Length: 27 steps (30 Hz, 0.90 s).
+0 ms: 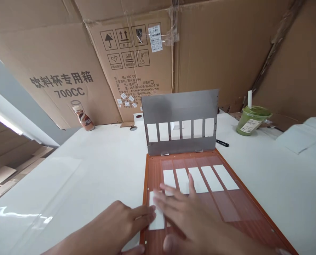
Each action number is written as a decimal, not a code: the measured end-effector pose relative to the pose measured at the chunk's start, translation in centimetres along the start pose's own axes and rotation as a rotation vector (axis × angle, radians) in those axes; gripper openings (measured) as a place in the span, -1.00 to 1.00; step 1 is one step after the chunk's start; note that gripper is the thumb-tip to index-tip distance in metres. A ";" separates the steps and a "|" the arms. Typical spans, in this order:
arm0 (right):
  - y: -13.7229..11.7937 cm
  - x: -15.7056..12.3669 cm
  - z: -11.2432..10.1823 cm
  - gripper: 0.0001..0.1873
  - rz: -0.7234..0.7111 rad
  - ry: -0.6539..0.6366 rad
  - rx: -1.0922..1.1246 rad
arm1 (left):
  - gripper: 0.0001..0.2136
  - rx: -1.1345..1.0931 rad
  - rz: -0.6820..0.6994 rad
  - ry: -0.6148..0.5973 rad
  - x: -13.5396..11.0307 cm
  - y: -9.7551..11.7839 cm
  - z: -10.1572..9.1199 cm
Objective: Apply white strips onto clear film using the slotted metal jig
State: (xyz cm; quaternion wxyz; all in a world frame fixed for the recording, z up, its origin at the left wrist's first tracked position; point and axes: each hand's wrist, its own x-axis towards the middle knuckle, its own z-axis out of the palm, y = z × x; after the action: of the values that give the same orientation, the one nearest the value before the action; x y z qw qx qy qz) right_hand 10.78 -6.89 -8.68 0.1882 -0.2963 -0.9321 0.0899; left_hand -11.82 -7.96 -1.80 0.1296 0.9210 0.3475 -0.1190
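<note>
A white rectangular card point(156, 216) lies at the left side of a reddish-brown board point(237, 209) with an orange rim. My left hand point(115, 223) has its fingers bent and close together, their tips on the card's left edge. Over the card's right side reaches my right hand point(189, 209), fingers spread and somewhat blurred; it covers part of the card. Several more white cards point(212, 179) lie in a row farther up the board. Hinged at the board's back edge, a grey plate point(180, 106) with several rectangular cutouts stands upright.
Large cardboard boxes point(213, 53) wall off the back of the white table point(107, 159). A small brown bottle point(85, 118) stands at back left. To the right are a green drink cup point(252, 120), a black pen-like object point(222, 142) and pale sheets point(303, 136). Clear plastic point(35, 202) lies at left.
</note>
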 end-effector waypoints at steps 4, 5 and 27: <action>0.6 -2.0 -3.5 -0.56 0.316 0.248 0.166 | -0.68 0.066 0.055 0.032 1.1 -0.6 0.0; 0.7 -2.5 -3.8 -0.63 0.355 0.278 0.185 | -0.66 0.097 0.070 0.039 1.7 -0.7 -0.1; 2.6 0.1 -0.1 -0.74 0.087 0.120 -0.182 | -0.48 0.042 0.139 0.103 7.8 -4.9 0.6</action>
State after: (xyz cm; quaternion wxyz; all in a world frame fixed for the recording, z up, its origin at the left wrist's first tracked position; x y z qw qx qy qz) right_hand 12.09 -4.73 -9.33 0.2118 -0.3571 -0.9097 -0.0046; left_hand -9.41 0.16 -5.50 0.1001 0.9503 0.2865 -0.0694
